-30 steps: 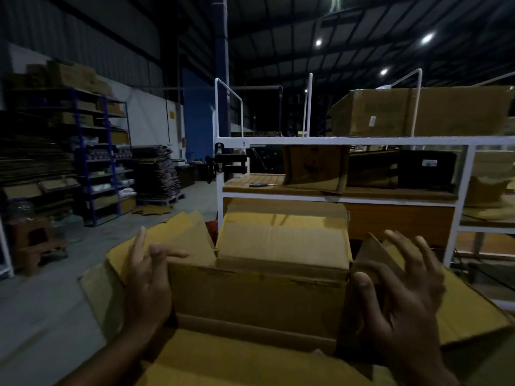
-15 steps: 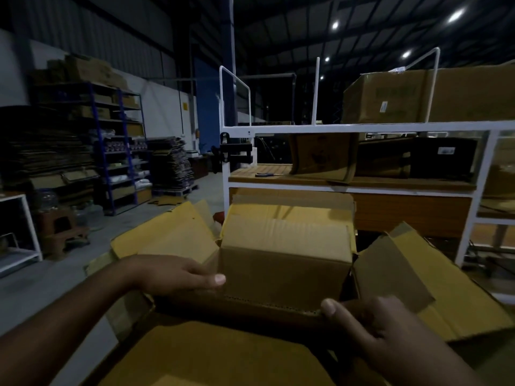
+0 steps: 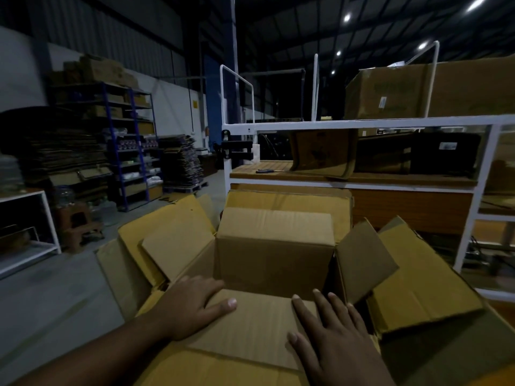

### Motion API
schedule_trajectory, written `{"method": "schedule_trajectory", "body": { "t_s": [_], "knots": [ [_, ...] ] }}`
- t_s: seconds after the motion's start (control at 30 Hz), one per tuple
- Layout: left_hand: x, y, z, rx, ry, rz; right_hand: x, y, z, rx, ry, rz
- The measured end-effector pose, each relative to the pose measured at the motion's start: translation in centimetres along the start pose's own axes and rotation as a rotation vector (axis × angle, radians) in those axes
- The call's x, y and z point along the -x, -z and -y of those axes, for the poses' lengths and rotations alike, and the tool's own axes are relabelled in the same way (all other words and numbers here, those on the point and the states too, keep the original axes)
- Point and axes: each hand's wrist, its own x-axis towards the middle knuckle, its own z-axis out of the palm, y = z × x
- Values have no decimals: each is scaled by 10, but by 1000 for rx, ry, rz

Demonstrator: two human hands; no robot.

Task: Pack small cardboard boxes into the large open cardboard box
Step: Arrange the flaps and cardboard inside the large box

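Small cardboard box (image 3: 274,257) lies under both my grips, its mouth open. My left grip (image 3: 192,305) rests flat on the near flap (image 3: 259,324) at the box's 7 o'clock corner, thumb stretched across the board, clasping nothing. My right grip (image 3: 334,330) presses the same flap at 5 o'clock, fingers straight and spread, likewise holding nothing. That flap is folded outward, toward me. The side flaps stand out at 9 and 3 o'clock, the far one at 12.

Around it splay the yellow flaps of the large open cardboard box (image 3: 423,277), so the small box seems seated inside; its interior is too dark to read.

I judge this is the seating step. Next I should lift both grips and fold the flaps inward without buckling them.

A white rack (image 3: 362,124) stands beyond at 12 o'clock.
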Motion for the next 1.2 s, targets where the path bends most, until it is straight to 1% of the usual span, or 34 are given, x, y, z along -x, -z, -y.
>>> {"method": "schedule_trajectory", "body": {
  "t_s": [0.2,0.37,0.43,0.5,0.53,0.57,0.6,0.67,0.73,0.83,0.93,1.07,1.2],
  "knots": [
    [-21,-3,4,41,-58,13,-4,-4,-5,-47,-61,-28],
    [-41,0,7,53,-65,90,-9,-3,2,-69,-141,-36],
    [-47,-4,11,85,-33,28,-11,-1,4,-34,-175,-34],
    [-50,-11,16,58,31,-143,-12,4,4,56,-162,-48],
    [-51,-14,18,19,77,-228,-13,9,2,90,-146,-53],
    [-51,-14,19,-26,139,-278,-15,13,0,115,-134,-50],
    [-51,-15,20,-69,215,-283,-17,18,-4,132,-135,-42],
    [-52,-14,22,-138,367,-211,-24,22,-16,137,-181,-44],
    [-54,-15,23,-173,434,-160,-30,20,-25,92,-251,-60],
    [-58,-15,21,-162,446,-131,-35,13,-28,55,-298,-90],
    [-58,-15,23,-142,446,-68,-39,11,-24,87,-321,-108],
    [-56,-12,21,-134,436,-70,-40,18,-21,99,-340,-43],
    [-53,-8,16,-118,432,-78,-48,30,-21,114,-317,22]
  ]
}}
